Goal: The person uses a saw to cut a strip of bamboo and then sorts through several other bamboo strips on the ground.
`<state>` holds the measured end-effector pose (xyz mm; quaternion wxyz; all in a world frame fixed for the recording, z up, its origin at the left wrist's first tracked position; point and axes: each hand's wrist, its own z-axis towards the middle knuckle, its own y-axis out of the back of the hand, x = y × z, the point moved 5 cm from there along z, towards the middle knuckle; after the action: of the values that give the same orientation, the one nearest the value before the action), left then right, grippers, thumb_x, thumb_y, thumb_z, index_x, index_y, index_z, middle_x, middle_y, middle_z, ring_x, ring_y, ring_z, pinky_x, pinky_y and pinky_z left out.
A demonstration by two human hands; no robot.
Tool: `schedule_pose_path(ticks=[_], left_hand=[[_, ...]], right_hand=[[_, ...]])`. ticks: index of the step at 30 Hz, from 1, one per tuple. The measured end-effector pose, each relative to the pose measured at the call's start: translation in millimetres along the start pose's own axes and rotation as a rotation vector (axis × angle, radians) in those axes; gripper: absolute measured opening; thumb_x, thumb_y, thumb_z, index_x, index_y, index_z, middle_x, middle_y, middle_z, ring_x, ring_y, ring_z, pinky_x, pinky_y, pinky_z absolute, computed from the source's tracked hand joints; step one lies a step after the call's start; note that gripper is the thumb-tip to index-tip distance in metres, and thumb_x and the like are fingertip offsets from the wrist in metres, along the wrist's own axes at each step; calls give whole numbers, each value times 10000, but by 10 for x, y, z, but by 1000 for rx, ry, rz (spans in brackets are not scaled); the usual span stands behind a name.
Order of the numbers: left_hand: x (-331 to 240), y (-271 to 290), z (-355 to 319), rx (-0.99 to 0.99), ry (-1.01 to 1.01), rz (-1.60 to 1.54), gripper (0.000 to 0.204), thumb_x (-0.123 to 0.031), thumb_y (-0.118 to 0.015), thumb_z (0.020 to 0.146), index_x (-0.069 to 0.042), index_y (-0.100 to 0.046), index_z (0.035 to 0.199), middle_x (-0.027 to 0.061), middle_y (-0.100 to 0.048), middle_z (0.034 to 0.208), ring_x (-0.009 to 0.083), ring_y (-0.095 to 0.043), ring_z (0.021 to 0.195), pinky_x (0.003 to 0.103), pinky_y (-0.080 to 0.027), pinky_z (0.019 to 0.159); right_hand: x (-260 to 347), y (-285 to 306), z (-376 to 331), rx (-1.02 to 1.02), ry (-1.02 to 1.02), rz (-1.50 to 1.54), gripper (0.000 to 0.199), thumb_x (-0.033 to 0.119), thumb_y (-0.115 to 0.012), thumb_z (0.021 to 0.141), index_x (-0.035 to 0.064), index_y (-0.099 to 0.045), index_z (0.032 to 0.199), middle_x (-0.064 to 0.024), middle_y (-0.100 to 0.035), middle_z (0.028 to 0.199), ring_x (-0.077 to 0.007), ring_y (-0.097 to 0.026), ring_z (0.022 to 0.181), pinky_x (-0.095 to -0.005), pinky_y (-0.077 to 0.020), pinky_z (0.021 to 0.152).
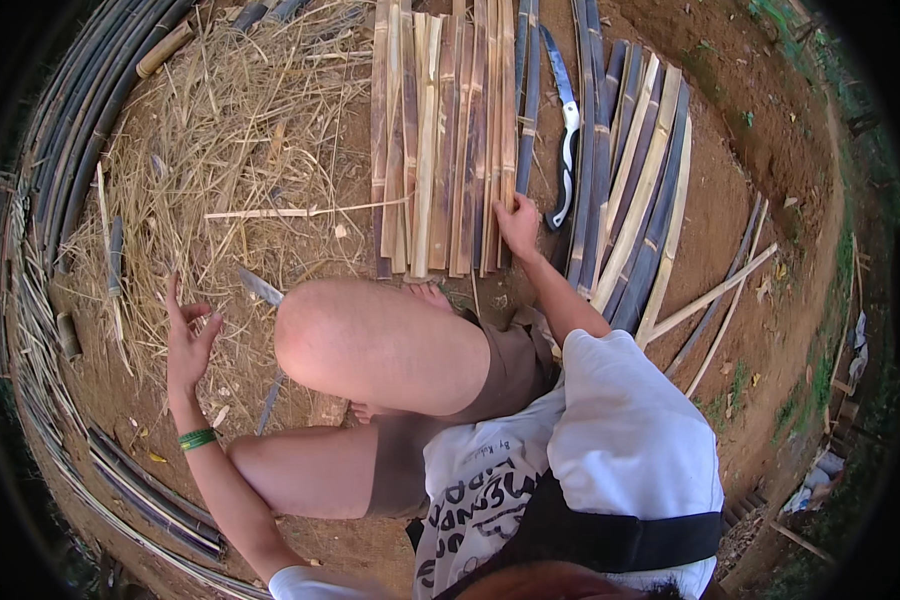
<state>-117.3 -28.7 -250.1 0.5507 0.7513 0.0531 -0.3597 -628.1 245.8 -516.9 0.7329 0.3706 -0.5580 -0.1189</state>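
Bare earth ground point(740, 130) under flat bamboo slats point(450, 130), a knife point(567, 125), dry straw point(220, 130), dark split bamboo strips point(640, 190).

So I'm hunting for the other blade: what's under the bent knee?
A blade tip pokes out left of the knee over straw; its remaining length is hidden by the leg.

ground: bare red-brown dirt point(750, 250) | dry straw point(210, 130) at left | light: daylight, outdoors

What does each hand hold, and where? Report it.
Left hand: nothing, fingers spread in the air. Right hand: fingers on the near ends of the bamboo slats; no closed grip shows.
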Motion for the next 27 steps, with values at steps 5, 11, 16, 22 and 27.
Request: schedule_pose_path(ticks=[5, 11, 16, 22, 27], left_hand=[[55, 1, -11, 9, 12, -11, 923, -183, -729, 871, -197, -158, 1597, 120, -642, 993, 237, -621, 959, 409, -490, 909], [30, 3, 9, 20, 25, -48, 926, -175, -725, 870, -203, -153, 1598, 120, -640, 999, 232, -614, 974, 414, -477, 930], [25, 24, -11, 0, 39, -17, 929, -159, -718, 868, -210, -148, 1600, 123, -641, 1013, 241, -613, 981, 423, -470, 935], [105, 39, -36, 1, 18, -14, 930, -149, -713, 865, -197, -144, 1600, 129, -637, 1031, 249, -609, 1003, 434, -470, 940], [91, 20, -3, 16, 10, -21, 930, -156, -718, 869, -176, -140, 1598, 135, -637, 1036, 259, -612, 1025, 434, -469, 957]], right_hand=[[4, 4, 10, 148, 3, 56, 544, 303, -800, 770, -39, -653, 1166, -191, -686, 943, -311, -670, 878, -401, -523, 797], [-81, -19, -79, 91, 112, 75, 546, 245, -806, 771, -42, -627, 1200, -160, -669, 861, -272, -650, 782, -390, -519, 726], [12, 11, -111, 85, 226, -14, 531, 245, -793, 787, -43, -625, 1201, -155, -656, 813, -284, -650, 779, -386, -524, 732], [148, 78, -171, 37, 152, -144, 573, 298, -788, 802, -25, -598, 1236, -220, -598, 1092, -375, -598, 1020, -442, -490, 883], [805, 16, -244, 111, 386, -72, 539, 329, -744, 852, -24, -605, 1234, -242, -564, 1185, -383, -578, 1075, -474, -466, 938]])
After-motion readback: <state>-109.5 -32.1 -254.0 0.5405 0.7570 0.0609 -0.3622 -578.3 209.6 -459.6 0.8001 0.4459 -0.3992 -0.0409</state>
